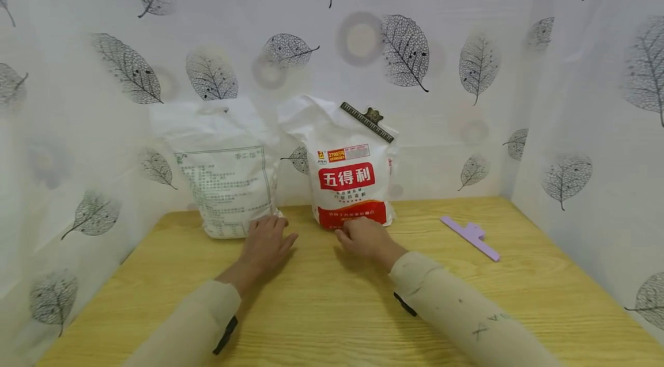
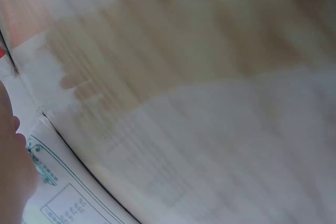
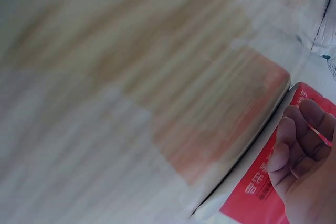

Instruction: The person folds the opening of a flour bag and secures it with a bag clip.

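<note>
A glossy, wood-grained finish is noted on the counter (image 1: 321, 309). Creased, plastic-looking sheet is observed on the green-printed bag (image 1: 223, 182) and red-printed bag (image 1: 346, 197); ridged metal is indicated on the dark clip (image 1: 367, 122), smooth plastic on the lilac clip (image 1: 469, 236).

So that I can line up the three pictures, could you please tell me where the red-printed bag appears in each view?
Head: the red-printed bag stands near the centre.
Left wrist: only a red sliver at the left edge, apparently this bag.
Right wrist: at the lower right, partly hidden by the right hand.
Shared landmark: the tabletop, which fills most of both wrist views.
</note>
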### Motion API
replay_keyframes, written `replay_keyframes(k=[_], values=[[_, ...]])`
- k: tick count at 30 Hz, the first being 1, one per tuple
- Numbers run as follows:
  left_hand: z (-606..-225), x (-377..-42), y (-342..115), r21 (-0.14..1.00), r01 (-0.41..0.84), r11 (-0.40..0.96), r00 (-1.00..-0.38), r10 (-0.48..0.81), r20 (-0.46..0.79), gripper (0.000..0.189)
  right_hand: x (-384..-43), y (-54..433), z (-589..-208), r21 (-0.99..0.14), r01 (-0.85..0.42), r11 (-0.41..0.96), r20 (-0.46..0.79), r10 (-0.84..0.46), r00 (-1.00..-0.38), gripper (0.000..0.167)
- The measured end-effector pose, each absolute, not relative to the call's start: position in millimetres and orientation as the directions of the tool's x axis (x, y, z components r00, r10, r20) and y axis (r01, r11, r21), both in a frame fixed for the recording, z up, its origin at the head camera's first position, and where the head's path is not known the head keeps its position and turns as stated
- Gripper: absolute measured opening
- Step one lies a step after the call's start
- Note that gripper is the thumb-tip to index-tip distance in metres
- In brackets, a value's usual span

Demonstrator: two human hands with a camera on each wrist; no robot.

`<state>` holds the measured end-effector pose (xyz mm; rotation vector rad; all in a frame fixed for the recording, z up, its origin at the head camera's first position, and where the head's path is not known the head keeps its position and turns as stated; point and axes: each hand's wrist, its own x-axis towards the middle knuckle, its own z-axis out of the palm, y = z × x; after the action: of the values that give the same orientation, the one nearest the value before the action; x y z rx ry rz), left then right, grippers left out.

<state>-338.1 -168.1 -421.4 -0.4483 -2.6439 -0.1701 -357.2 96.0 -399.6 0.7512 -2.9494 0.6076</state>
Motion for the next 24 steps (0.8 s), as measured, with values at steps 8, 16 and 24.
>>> replay_keyframes(k=[8,16,24], values=[[-421.3,-331.6,-182.8,0.006,0.371,0.929,-0.805,0.318,0.501,0.034,-358.4,82.6,-400.4,-0.326,-0.501,0.801,0.124,-0.489,-0.863,0.029],[-423.7,-328.9,-201.1,-0.026,0.353,0.935,-0.808,0.319,0.495,0.032,-357.3,68.7,-398.9,-0.322,-0.527,0.786,0.101,-0.525,-0.845,0.027],[-420.8,-321.9,-219.2,0.01,0.325,0.946,-0.817,0.275,0.507,0.031,-352.9,54.2,-398.2,-0.348,-0.485,0.803,0.022,-0.51,-0.86,0.025]])
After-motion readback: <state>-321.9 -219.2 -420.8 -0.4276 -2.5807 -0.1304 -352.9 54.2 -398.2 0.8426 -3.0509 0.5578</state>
